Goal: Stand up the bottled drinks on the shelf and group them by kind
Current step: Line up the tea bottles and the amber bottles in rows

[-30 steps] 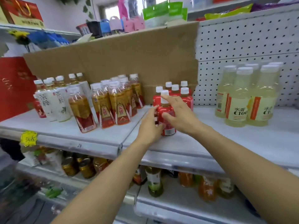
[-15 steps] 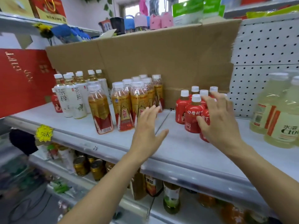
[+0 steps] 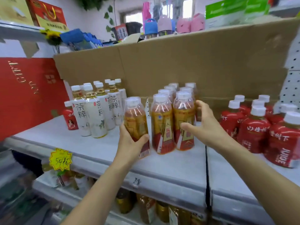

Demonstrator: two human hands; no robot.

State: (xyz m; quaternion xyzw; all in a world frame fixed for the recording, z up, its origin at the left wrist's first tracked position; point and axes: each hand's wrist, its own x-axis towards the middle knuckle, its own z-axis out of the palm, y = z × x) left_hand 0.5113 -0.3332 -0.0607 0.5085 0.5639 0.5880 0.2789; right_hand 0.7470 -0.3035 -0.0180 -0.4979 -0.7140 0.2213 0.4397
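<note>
Several amber tea bottles (image 3: pixel 162 124) with red-gold labels stand in a cluster mid-shelf. One more amber bottle (image 3: pixel 135 117) stands apart at their left; my left hand (image 3: pixel 131 143) grips its lower body. My right hand (image 3: pixel 206 125) reaches round the right side of the cluster, fingers spread, thumb near the front right bottle (image 3: pixel 184 114). White-label tea bottles (image 3: pixel 95 111) stand grouped further left, with one small red bottle (image 3: pixel 70 117) beside them. Red bottles (image 3: pixel 254 129) stand grouped at the right.
The grey shelf (image 3: pixel 170 169) has a yellow price tag (image 3: pixel 60 159) on its front edge. A cardboard sheet (image 3: pixel 178 65) backs the shelf and a red box (image 3: pixel 29 93) closes the left. More bottles stand on the lower shelf (image 3: pixel 146 207).
Both hands left the red bottles and moved left to the amber ones. My left hand took hold of the separate amber bottle; my right hand reached the cluster's right side.
</note>
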